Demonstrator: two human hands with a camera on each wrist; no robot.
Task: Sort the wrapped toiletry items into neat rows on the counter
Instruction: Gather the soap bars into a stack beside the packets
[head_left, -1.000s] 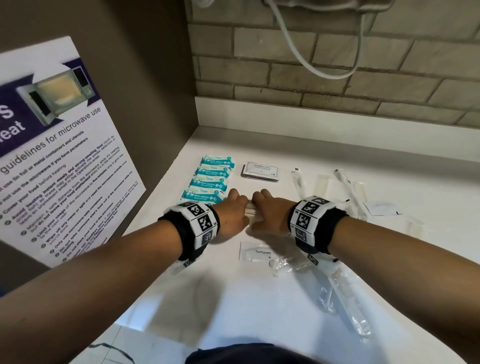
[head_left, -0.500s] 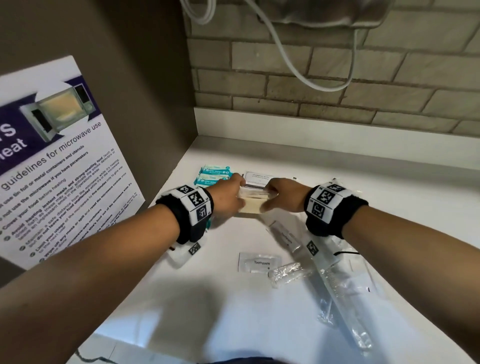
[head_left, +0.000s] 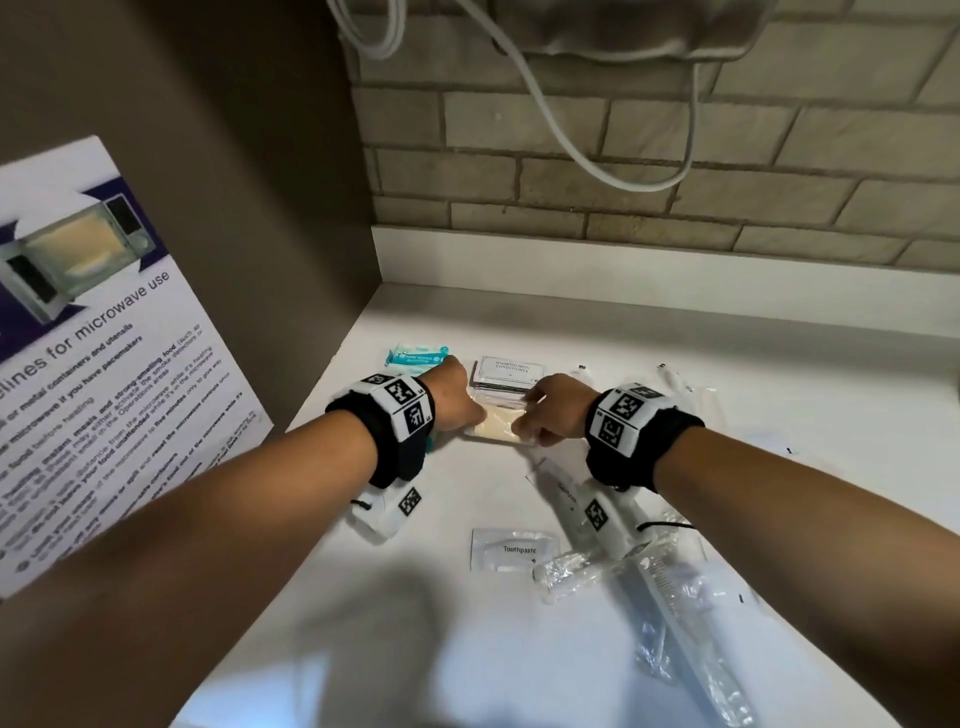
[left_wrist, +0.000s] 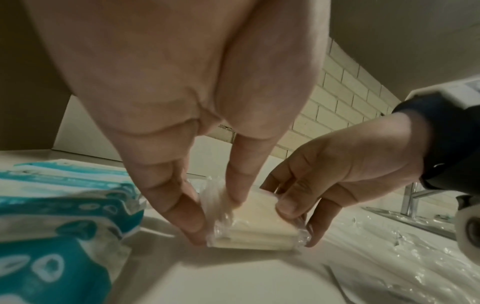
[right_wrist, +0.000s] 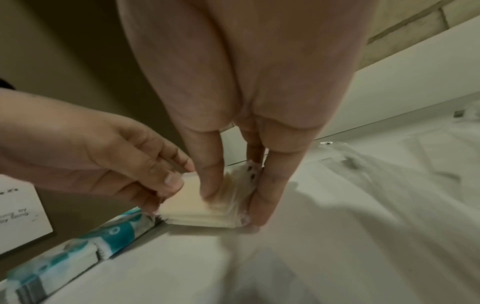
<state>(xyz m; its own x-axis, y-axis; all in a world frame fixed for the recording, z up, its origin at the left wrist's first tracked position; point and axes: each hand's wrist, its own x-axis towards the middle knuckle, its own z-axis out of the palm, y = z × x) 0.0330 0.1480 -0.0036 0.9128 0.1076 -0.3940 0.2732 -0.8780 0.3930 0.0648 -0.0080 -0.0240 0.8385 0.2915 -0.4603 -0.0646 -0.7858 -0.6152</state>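
Tabletop (head_left: 675, 364): white, carrying the wrapped items, meeting a brick wall at the far edge.
Poster (head_left: 93, 364): microwave guidelines, leaning at far left.
Left hand (head_left: 457, 397): pinching the left end of the soap stack between thumb and fingers.
Right hand (head_left: 556, 410): pinching the right end of the same stack.
Soap stack (head_left: 496, 428): cream bars in clear wrap, sitting on the tabletop, just near of the shampoo sachets (head_left: 509, 371).
Teal packets (head_left: 415, 356): lying left of the sachets.
Toothpaste sachet (head_left: 511, 550): lying nearer, well apart.
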